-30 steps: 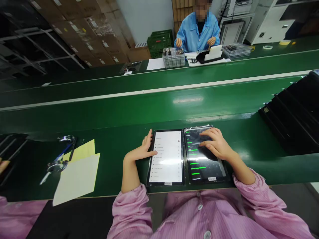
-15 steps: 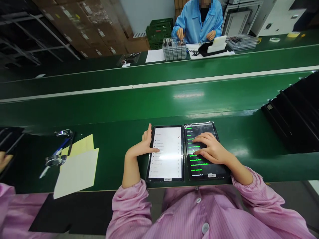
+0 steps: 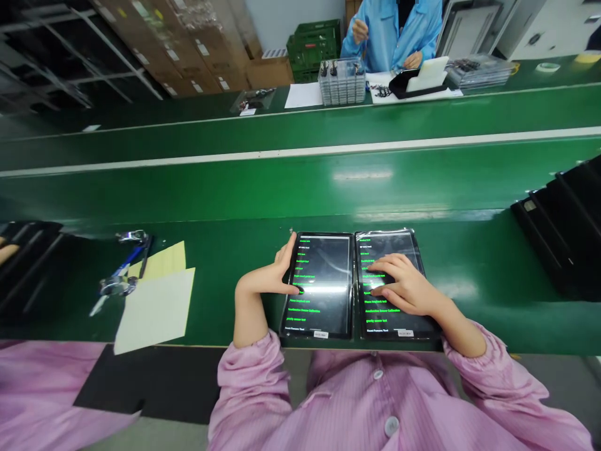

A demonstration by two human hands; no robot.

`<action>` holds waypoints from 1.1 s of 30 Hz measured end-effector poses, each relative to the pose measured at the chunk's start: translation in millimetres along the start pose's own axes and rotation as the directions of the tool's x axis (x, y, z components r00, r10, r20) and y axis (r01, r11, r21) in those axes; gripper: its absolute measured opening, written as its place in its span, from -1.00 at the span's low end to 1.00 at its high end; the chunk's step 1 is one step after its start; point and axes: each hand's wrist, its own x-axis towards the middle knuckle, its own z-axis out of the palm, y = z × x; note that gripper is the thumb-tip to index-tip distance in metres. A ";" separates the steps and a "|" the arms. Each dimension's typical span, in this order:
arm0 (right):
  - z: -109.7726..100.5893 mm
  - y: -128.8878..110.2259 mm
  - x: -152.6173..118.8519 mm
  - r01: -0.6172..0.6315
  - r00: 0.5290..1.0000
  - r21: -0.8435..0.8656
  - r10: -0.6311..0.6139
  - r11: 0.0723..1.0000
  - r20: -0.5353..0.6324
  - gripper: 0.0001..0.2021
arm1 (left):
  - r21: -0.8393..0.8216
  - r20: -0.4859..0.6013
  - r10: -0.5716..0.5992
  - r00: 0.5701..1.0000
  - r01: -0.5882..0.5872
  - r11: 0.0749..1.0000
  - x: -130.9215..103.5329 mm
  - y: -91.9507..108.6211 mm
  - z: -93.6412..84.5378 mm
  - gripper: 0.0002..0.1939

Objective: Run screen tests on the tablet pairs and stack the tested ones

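Observation:
Two tablets lie side by side, flat on the green bench in front of me. The left tablet (image 3: 326, 275) shows a dark screen with a list of green lines and one or two white ones. My left hand (image 3: 276, 270) is at its left edge, thumb stretched over the screen and the other fingers along the edge. The right tablet (image 3: 399, 244) shows a similar green list. Over its screen rests my right hand (image 3: 401, 285), fingers spread, fingertips at the text on its left side. Part of that screen is hidden beneath the hand.
Pale yellow paper sheets (image 3: 157, 307) lie to the left, beside pens and a shiny metal-and-glass item (image 3: 117, 285). Black tablet-like slabs (image 3: 563, 232) stand in a row at right. Across the bench, a person in blue (image 3: 392, 37) sits behind stacked clear trays (image 3: 342, 84).
The left tablet's screen has gone from a white settings-like list to a dark one with green text. Both hands stay nearly in place. The person opposite has raised a hand from the trays.

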 end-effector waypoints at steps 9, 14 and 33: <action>-14.4 15.6 -16.1 -0.140 0.966 -0.039 0.128 0.989 -0.223 -0.53 | -0.151 -0.045 -0.091 0.995 0.083 0.985 4.0 -7.1 2.2 0.33; -10.3 16.8 -11.2 -0.114 0.985 -0.100 0.099 0.988 -0.145 -0.54 | -0.033 -0.054 -0.115 0.992 0.113 0.993 8.0 -4.4 4.0 0.29; -8.6 16.1 -9.6 -0.125 0.982 -0.073 0.112 0.989 -0.151 -0.53 | -0.050 -0.010 -0.036 0.999 0.035 0.998 4.1 -2.7 1.1 0.30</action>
